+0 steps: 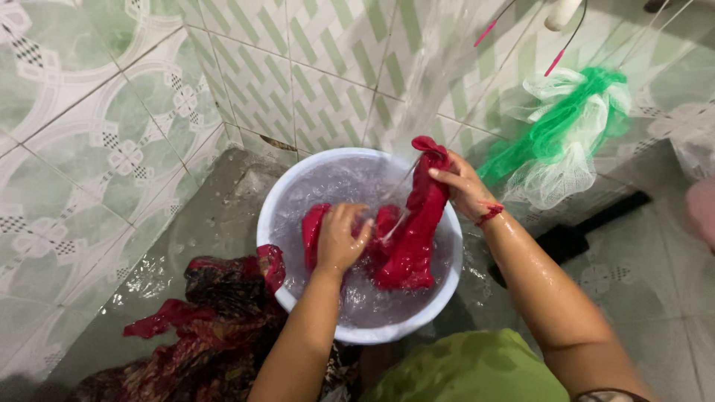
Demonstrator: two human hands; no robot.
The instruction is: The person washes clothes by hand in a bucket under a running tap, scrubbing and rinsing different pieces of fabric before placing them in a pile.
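A white plastic basin [277, 205] full of sudsy water stands on the wet floor. A red cloth [408, 246] lies partly in the water. My right hand [460, 184] grips its upper end and lifts it above the far rim, water running off it. My left hand [340, 237] presses down on the lower part of the same cloth inside the basin. A red thread band circles my right wrist.
A heap of dark red and black patterned wet clothes [216, 320] lies on the floor left of the basin. A green and white mesh net [570, 134] hangs at the right by the tiled wall. My green-clad knee [469, 368] is at the bottom.
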